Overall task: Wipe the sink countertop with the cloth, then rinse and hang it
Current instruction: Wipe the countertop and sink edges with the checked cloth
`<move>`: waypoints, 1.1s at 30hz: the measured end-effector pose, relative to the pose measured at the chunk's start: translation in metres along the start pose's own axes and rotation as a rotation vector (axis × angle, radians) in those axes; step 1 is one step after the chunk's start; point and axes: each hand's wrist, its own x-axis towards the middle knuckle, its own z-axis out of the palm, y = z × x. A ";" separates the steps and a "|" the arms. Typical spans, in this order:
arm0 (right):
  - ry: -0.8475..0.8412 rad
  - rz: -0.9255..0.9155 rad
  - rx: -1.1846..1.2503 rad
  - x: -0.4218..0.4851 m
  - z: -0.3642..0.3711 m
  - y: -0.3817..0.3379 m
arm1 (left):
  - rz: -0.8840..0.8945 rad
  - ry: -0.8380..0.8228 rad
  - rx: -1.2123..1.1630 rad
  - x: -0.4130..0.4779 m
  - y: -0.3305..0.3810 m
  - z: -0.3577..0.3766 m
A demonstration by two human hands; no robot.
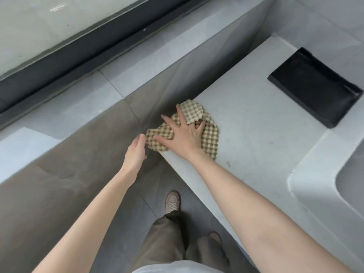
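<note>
A checked beige-and-green cloth (210, 142) lies crumpled at the left end of the white countertop (256, 134), with part of it hanging over the corner. My right hand (185, 134) presses flat on the cloth, fingers spread, two fingertips tucked under a fold. My left hand (136, 152) hovers just off the counter's left edge, fingers together and slightly cupped, close to the hanging corner of the cloth and holding nothing. The white sink basin (325, 186) sits at the right edge of the view.
A black rectangular tray (313, 85) rests on the counter at the back right. Grey floor tiles (69, 174) lie left of the counter, with a dark window frame (78, 56) beyond. My legs and shoes (173, 201) stand below the counter's front edge.
</note>
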 end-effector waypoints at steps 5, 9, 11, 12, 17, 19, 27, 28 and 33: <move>0.057 0.102 0.039 -0.006 -0.007 0.013 | 0.083 -0.030 0.186 0.005 0.012 -0.004; 0.080 0.226 0.071 -0.033 -0.016 0.054 | 0.340 -0.116 0.466 -0.003 0.019 0.002; 0.057 0.297 0.087 -0.057 -0.019 0.075 | 0.468 -0.199 0.648 -0.002 0.021 0.008; 0.046 0.328 0.095 -0.072 -0.020 0.084 | 0.509 -0.231 0.728 0.000 0.022 0.011; -0.035 0.438 0.124 -0.154 -0.014 0.104 | 0.651 -0.244 1.009 0.009 0.033 0.036; -0.078 0.465 0.124 -0.177 -0.013 0.104 | 0.680 -0.245 1.077 0.010 0.037 0.049; 0.103 0.424 0.000 -0.191 -0.031 0.092 | 0.813 -0.161 1.359 0.005 0.048 0.079; 0.099 0.394 0.000 -0.186 -0.028 0.094 | 0.826 -0.156 1.369 0.006 0.048 0.079; 0.062 0.506 0.056 -0.166 -0.007 0.106 | 0.975 -0.122 1.391 0.013 0.050 0.077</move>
